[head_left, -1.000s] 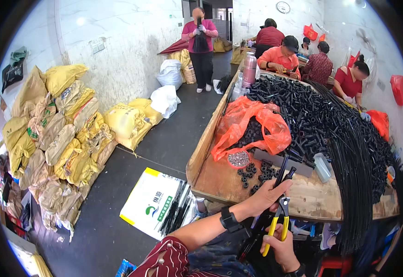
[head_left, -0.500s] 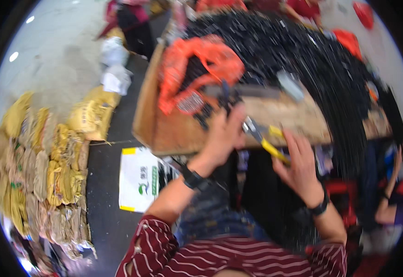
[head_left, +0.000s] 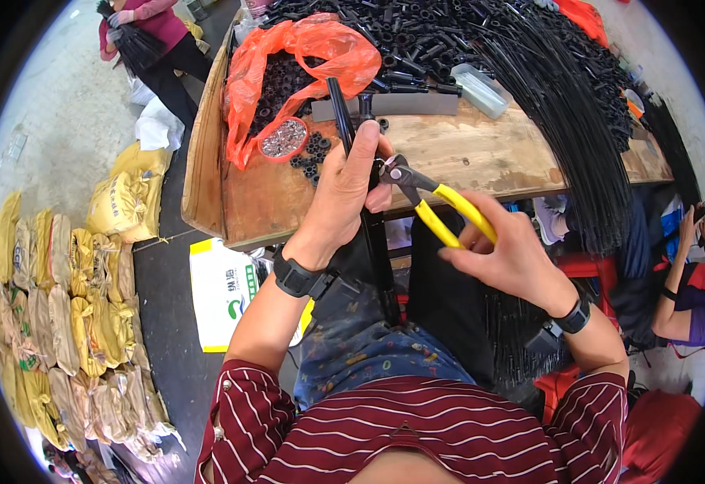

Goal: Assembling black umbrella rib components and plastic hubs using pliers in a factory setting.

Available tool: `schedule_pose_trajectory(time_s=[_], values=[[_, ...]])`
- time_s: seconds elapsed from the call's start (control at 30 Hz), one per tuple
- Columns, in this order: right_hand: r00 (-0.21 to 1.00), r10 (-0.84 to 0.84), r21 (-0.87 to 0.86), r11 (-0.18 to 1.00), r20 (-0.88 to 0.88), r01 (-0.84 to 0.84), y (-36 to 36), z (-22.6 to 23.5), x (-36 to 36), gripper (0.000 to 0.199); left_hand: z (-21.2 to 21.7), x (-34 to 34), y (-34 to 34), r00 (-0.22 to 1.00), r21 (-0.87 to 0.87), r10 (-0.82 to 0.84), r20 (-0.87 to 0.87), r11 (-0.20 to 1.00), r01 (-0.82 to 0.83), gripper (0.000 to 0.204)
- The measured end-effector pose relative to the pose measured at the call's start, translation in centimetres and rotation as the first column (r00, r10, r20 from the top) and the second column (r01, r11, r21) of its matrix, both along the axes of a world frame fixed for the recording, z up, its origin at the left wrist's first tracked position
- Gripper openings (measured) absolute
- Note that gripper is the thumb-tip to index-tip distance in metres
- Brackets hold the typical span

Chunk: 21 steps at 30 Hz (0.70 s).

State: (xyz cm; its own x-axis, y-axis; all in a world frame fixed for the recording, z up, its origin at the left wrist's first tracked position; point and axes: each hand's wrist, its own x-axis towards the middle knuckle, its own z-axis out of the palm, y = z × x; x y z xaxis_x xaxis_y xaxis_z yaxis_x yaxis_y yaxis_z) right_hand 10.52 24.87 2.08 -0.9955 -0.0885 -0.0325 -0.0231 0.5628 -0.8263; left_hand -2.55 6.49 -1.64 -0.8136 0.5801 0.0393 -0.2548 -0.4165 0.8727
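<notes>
I judge this a plier-work step: my left hand grasps black tubes, my right hand yellow-handled pliers, and squeezing needs steady alignment.

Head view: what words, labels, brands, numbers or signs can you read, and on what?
I won't copy print, only place it:
White bag with yellow ends: larger dark characters, green emblem, smaller print.
Yellow sack by the wall: dark characters, small.
Stacked sacks: scattered marks, mostly too small.
Yellow-handled pliers, right hand: none visible.
</notes>
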Motion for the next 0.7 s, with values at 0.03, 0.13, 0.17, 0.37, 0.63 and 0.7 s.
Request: schedule_pose_trajectory(time_s=[0.03, 0.13, 0.17, 0.37, 0.63, 0.7], values=[[0.964, 0.034, 0.204, 0.979, -0.263, 0.021, 0.2, -0.4, 0.0, 0.060, 0.0, 0.0, -0.1, 1.000, -0.002, 0.002, -0.001, 1.000, -0.002, 0.044], [0.828, 0.144, 0.452, 0.881, -0.542, 0.143, 1.1, -0.4, -1.0, 0.065, 0.0, -0.1, -0.2, 1.000, -0.001, 0.023, -0.022, 1.000, -0.023, 0.042], [0.643, 0.288, 0.563, 0.780, -0.710, 0.273, 1.5, -0.5, -1.5, 0.066, 0.1, -0.1, -0.2, 0.998, -0.022, 0.060, -0.017, 0.998, -0.060, 0.043], [0.796, 0.249, 0.493, 0.867, -0.552, 0.072, 2.4, -0.4, -1.2, 0.059, -0.3, -0.3, -0.4, 0.992, -0.054, 0.108, -0.062, 0.992, -0.111, 0.043], [0.868, 0.230, -0.691, 0.703, 0.441, 0.165, 1.5, -0.2, -0.6, 0.047, 0.1, 0.1, 0.2, 0.981, -0.089, 0.145, -0.127, 0.984, -0.157, 0.042], [0.927, 0.138, -0.537, 0.840, 0.350, 0.078, -0.1, -1.3, -0.4, 0.048, 0.0, 0.0, 0.3, 0.984, -0.077, 0.149, -0.095, 0.985, -0.156, 0.041]])
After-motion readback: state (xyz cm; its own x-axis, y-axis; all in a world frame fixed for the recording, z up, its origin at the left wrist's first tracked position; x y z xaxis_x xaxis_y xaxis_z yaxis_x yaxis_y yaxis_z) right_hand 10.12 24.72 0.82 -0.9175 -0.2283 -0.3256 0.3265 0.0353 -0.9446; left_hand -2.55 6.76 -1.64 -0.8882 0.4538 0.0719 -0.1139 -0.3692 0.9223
